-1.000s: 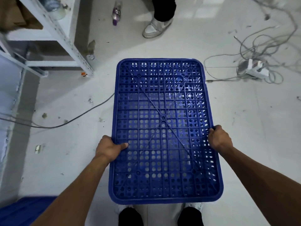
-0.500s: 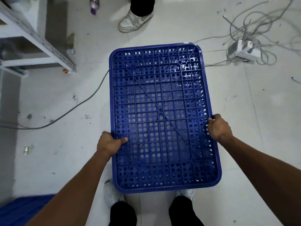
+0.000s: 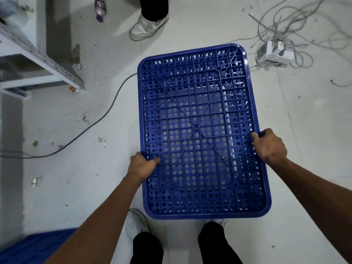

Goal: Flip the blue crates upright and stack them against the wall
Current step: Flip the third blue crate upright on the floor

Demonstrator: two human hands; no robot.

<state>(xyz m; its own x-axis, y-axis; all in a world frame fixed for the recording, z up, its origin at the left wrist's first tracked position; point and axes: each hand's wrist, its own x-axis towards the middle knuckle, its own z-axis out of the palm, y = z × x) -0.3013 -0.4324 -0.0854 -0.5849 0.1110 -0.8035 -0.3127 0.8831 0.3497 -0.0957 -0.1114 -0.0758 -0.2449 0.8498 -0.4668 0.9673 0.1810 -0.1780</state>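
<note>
Both the left hand [image 3: 143, 167] and right hand [image 3: 269, 144] grip opposite long edges of the blue perforated crate [image 3: 200, 130], held bottom-up above the floor, where flipping it risks snagging the grey cable [image 3: 106, 113] or striking the bystander's white shoe [image 3: 146, 27].

Over the last second I've swung the blue crate [image 3: 198, 130] clockwise, so its far end now points toward 1 o'clock, nearer the power strip [image 3: 274, 53]. My right hand [image 3: 269, 145] has ridden up to 3 o'clock while my left hand [image 3: 142, 166] dropped lower. My left shoe [image 3: 135, 223] has stepped out from under the crate.
</note>
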